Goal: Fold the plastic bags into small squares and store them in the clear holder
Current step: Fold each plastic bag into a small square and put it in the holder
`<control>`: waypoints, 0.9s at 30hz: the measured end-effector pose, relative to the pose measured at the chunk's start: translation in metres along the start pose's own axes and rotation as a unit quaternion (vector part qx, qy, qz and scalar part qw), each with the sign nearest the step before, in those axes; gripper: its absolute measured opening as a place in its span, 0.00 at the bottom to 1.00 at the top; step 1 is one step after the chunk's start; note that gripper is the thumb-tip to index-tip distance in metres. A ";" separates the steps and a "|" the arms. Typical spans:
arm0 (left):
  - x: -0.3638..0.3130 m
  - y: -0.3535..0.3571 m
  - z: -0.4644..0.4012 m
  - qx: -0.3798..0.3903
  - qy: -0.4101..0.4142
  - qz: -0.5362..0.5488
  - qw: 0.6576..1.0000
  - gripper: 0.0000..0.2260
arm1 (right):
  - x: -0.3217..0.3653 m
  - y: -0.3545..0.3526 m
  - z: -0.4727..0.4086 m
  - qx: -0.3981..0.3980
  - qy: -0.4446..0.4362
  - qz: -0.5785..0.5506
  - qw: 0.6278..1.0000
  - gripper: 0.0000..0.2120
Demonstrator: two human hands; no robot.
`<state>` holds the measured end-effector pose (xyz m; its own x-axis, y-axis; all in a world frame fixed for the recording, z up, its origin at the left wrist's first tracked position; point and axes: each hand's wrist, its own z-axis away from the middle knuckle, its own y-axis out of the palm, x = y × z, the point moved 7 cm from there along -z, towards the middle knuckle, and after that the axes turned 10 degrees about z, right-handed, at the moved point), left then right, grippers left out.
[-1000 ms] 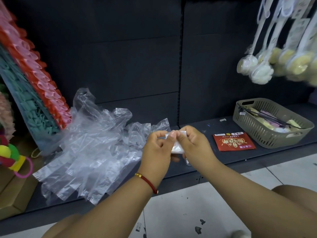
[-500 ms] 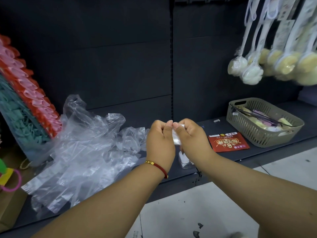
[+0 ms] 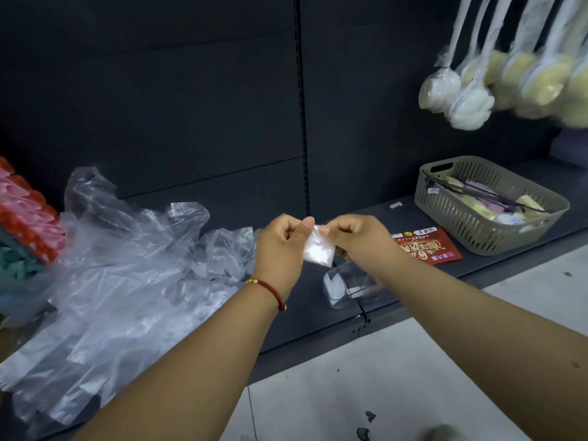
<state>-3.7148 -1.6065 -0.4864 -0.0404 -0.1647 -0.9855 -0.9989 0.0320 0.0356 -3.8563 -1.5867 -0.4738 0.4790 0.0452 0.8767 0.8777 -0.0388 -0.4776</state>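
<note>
head view: a person's left hand (image 3: pixel 281 241) and right hand (image 3: pixel 356 238) pinched the top corners of a folded plastic bag (image 3: pixel 319 249) between thumbs and curled fingers, holding the small white square in the air above a dark shelf (image 3: pixel 318 319). the clear holder (image 3: pixel 346 286) sat on the shelf just below the right hand. a heap of loose plastic bags (image 3: pixel 121 278) lay to the left. a red packet (image 3: pixel 424 245) and a slotted basket (image 3: pixel 486 206) stood to the right.

Dim, soft light; blurred, warped edges
</note>
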 end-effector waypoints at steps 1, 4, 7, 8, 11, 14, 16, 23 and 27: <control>0.006 0.002 -0.006 0.014 -0.001 -0.009 1.000 0.12 | -0.006 -0.002 -0.007 0.006 -0.006 0.034 0.999 0.08; 0.023 0.013 -0.024 0.050 -0.002 -0.035 0.998 0.11 | -0.028 -0.004 -0.028 0.010 -0.010 0.098 0.995 0.06; 0.049 0.021 -0.043 0.069 -0.005 -0.094 0.993 0.11 | -0.057 -0.006 -0.049 -0.007 0.018 0.109 0.994 0.05; 0.063 0.022 -0.049 0.071 -0.012 -0.122 0.990 0.12 | -0.070 -0.007 -0.055 -0.017 0.036 0.123 0.992 0.05; 0.106 0.025 -0.056 0.100 -0.046 -0.230 0.967 0.14 | -0.116 -0.006 -0.069 -0.034 0.110 0.178 0.977 0.06; 0.147 0.031 -0.048 0.153 -0.087 -0.283 0.943 0.14 | -0.160 0.002 -0.075 -0.048 0.164 0.222 0.960 0.07; 0.177 0.036 -0.040 0.197 -0.125 -0.293 0.927 0.16 | -0.184 0.009 -0.078 -0.053 0.194 0.249 0.948 0.08; 0.238 0.056 -0.028 0.311 -0.143 -0.391 0.854 0.23 | -0.231 0.039 -0.093 -0.072 0.227 0.310 0.920 0.14; 0.251 0.064 -0.028 0.335 -0.134 -0.419 0.833 0.23 | -0.242 0.048 -0.096 -0.069 0.249 0.356 0.898 0.16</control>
<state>-3.7899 -1.6729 -0.7269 0.7613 -0.1824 -0.6223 -0.4314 0.5741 -0.6960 -3.9311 -1.6949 -0.7039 0.8227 -0.4913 0.2859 0.3256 -0.0051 -0.9455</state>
